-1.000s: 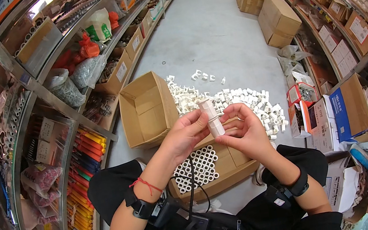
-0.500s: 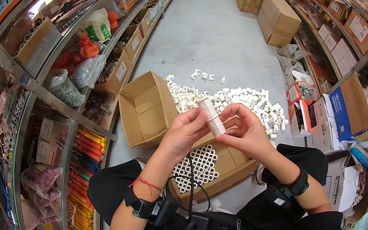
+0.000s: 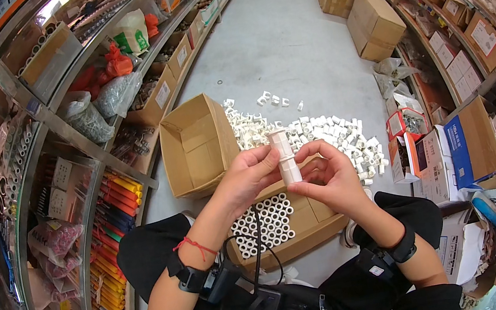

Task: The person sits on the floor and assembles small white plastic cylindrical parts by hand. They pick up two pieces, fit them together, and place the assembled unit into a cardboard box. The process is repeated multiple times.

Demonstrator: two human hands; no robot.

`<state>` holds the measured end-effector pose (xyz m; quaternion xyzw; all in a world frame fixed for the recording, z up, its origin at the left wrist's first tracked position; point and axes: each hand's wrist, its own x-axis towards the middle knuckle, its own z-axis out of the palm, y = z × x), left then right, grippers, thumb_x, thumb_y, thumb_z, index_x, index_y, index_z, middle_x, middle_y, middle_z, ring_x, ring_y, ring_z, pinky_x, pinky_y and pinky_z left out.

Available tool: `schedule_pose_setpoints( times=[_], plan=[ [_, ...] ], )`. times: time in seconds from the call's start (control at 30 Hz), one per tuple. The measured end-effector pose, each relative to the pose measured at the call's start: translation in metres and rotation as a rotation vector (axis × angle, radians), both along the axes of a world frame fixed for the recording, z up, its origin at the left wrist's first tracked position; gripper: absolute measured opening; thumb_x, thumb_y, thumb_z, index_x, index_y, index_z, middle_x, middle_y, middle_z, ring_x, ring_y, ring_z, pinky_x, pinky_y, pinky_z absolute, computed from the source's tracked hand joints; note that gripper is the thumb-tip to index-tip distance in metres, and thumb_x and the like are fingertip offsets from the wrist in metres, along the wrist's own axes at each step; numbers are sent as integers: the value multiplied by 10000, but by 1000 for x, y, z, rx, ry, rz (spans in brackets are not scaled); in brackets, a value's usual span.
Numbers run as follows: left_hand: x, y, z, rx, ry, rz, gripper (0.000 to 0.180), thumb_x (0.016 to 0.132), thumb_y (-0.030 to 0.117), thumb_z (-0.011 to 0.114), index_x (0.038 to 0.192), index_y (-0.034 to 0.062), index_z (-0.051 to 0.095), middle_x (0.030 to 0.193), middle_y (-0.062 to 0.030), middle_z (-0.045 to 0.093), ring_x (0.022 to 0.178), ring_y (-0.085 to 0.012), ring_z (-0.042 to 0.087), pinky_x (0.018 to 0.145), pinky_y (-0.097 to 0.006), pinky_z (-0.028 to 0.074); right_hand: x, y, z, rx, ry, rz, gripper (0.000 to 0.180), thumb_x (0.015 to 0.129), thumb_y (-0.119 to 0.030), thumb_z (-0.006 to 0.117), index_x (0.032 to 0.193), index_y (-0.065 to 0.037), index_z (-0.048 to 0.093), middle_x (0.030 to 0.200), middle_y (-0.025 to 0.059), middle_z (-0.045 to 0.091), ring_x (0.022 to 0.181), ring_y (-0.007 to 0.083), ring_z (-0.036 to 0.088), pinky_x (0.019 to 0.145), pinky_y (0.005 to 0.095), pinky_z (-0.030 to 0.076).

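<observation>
Two white plastic pipe couplings [image 3: 290, 170], apparently lined up end to end, stand nearly upright between my hands. My left hand [image 3: 250, 177] pinches the upper part between thumb and fingers. Closed on the lower part, my right hand [image 3: 336, 177] has its thumb near the bottom end and its fingers curled beside it. Below my hands lies a shallow cardboard box [image 3: 306, 209]. White couplings [image 3: 264, 222] stand on end in rows in its left part, their round openings facing up. Beyond it a heap of loose white pipe fittings [image 3: 339, 134] spreads over the floor.
An open cardboard carton [image 3: 195, 147] sits left of the heap. Metal shelves [image 3: 78, 127] with bags and parts line the left side; stocked shelves [image 3: 435, 28] line the right. Large cartons [image 3: 375, 26] stand at the back right. Black cables [image 3: 259, 231] hang in front of the shallow box.
The couplings have turned slightly more upright, their lower end shifting a little left. Both hands keep their grip and have barely moved.
</observation>
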<state>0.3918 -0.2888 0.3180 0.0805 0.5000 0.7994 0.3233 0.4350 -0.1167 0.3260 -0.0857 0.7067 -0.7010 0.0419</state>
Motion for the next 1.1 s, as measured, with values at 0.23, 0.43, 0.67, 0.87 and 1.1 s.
schedule_pose_setpoints(
  times=[0.23, 0.43, 0.67, 0.87, 1.1],
  plan=[
    [1, -1, -1, 16, -87, -127, 406, 853, 332, 523, 1096, 8, 502, 1036, -85, 565, 929, -140, 551, 824, -274, 443, -7, 6, 16, 531, 586, -72, 818, 480, -244, 833, 1176, -77, 439, 1189, 100, 467, 1040, 203, 494, 755, 312, 461],
    [3, -1, -7, 54, -69, -159, 409, 839, 338, 543, 1073, 4, 509, 1020, -81, 566, 921, -131, 551, 799, -254, 453, -10, 11, 20, 608, 747, -39, 856, 472, -282, 824, 1205, -77, 430, 1250, 131, 439, 1104, 291, 451, 901, 379, 373],
    [7, 2, -4, 46, -37, -170, 414, 842, 347, 539, 1071, 2, 515, 1002, -74, 567, 875, -115, 554, 751, -248, 461, -9, 9, 15, 581, 727, 18, 808, 508, -248, 805, 1201, -77, 428, 1180, 117, 485, 1066, 285, 473, 884, 370, 385],
    [14, 0, 3, 74, -19, -189, 402, 855, 331, 527, 1065, -12, 517, 974, -83, 579, 815, -96, 557, 689, -213, 453, -6, 9, 19, 536, 673, 86, 840, 506, -247, 828, 1196, -42, 395, 1137, 113, 490, 1014, 234, 498, 820, 326, 438],
    [16, 0, 9, 145, -98, -292, 429, 847, 322, 540, 1125, 4, 467, 1065, -86, 545, 978, -146, 543, 831, -276, 454, 1, 10, 23, 488, 601, 68, 810, 487, -225, 837, 1146, -32, 408, 1079, 115, 494, 991, 214, 515, 820, 324, 447]
  ],
)
